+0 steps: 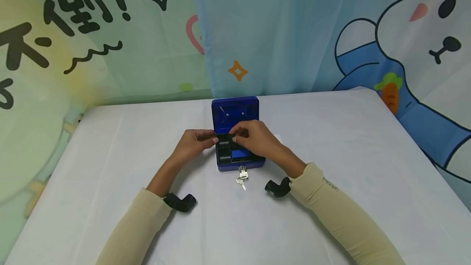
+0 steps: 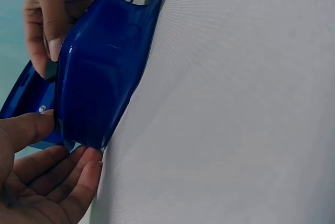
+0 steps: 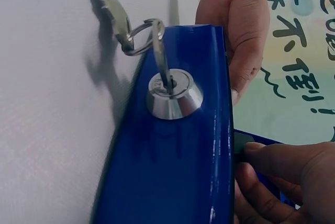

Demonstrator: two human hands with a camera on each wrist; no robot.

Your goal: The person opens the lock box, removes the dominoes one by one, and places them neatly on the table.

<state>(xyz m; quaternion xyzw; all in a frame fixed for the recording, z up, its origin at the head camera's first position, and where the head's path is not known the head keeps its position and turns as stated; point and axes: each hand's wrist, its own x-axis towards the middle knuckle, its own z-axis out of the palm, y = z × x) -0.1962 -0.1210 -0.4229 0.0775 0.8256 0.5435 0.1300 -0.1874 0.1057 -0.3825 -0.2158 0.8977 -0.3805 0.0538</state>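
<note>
A wide, white cloth-covered surface (image 1: 349, 146) reaches back to a hanging backdrop. On the left, a pale green fabric panel (image 1: 158, 52), tinted yellow in places, carries thick black painted-looking characters (image 1: 70, 5) above a wavy black line (image 1: 90, 55). Beside it, a light blue fabric panel (image 1: 279, 32) shows an orange four-pointed star (image 1: 238, 70) and, farther right, a large white cartoon animal in blue clothing (image 1: 423, 77) near an orange carrot with green leaves (image 1: 391, 97). Soft light leaves faint shadows.

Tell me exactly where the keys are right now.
In the head view, the keys are just below centre, at the near side of the blue box; one sits in its lock and the other is linked to it.
</note>
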